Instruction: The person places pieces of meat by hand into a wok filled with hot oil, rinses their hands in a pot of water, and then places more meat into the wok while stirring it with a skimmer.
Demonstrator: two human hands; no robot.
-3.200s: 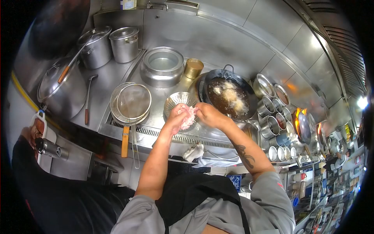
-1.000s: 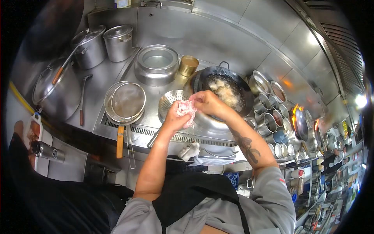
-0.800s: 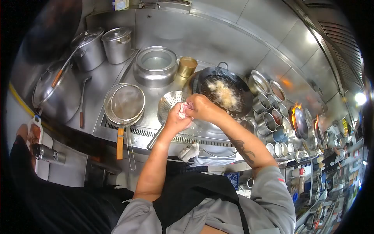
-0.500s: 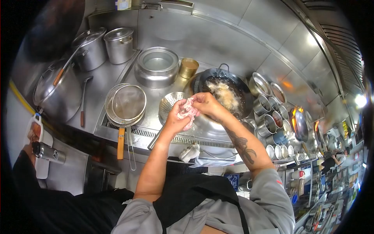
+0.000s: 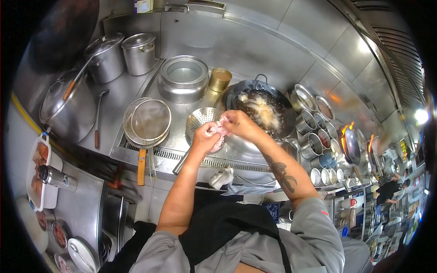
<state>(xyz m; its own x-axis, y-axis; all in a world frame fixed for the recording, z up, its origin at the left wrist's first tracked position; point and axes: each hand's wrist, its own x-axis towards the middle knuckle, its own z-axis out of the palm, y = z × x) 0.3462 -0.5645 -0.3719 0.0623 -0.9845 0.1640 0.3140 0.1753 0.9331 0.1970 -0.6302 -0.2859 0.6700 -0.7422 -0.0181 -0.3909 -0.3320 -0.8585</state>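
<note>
A pale pink, coated clump that looks like raw meat (image 5: 217, 131) is pinched between both of my hands. My left hand (image 5: 205, 137) grips its near left side, fingers closed. At its upper right, the fingertips of my right hand (image 5: 239, 123) are closed on it too. Just behind my hands lies a perforated metal skimmer (image 5: 200, 119); its handle runs down past my left wrist. To the right of them, a black wok (image 5: 287, 111) holds dark oil, with golden-white battered food (image 5: 264, 111) bubbling in it.
Wire strainers (image 5: 150, 119) and a wide metal pot (image 5: 183, 84) stand left of the wok, beside an open tin (image 5: 220, 79). Metal containers (image 5: 311, 144) line its right. At far left sit a white tray of food (image 5: 44, 191) and a steel flask (image 5: 63, 179). Flames rise farther right.
My hands have shifted slightly left with the pink clump still held. The person in black at the left has drawn back, uncovering the white tray and bowls. Food in the wok has drifted.
</note>
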